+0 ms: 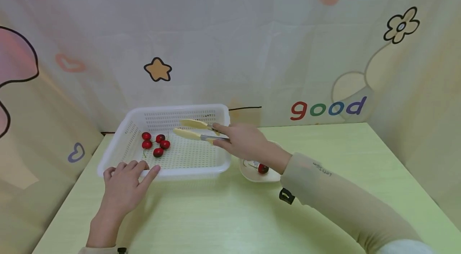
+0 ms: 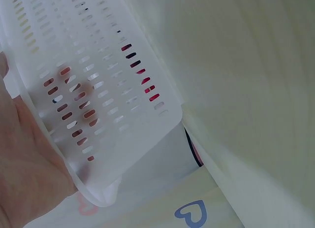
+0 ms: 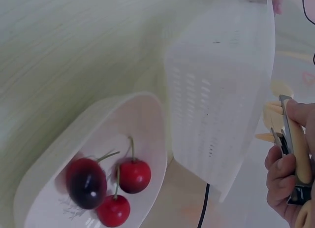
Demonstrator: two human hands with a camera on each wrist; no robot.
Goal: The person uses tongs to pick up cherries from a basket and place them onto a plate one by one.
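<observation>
My left hand point(image 1: 126, 186) holds the near left rim of a white plastic basket point(image 1: 194, 171), and through the slots in the left wrist view its fingers show behind the wall. Several red cherries point(image 1: 158, 153) lie on the left part of the basket floor. Above the basket's right half, my right hand point(image 1: 248, 142) grips tongs point(image 1: 189, 133) with cream tips and metal arms. The tips stand apart with nothing between them, pointing left. Beneath the right forearm is a white bowl point(image 3: 152, 193); the right wrist view shows three stemmed cherries point(image 3: 135, 176) in it.
The pale green table point(image 1: 216, 214) ends at a printed curtain point(image 1: 201, 46) behind the basket. More curtain hangs at both sides. The bowl stands close to the basket's right end, partly covered by my right arm in the head view.
</observation>
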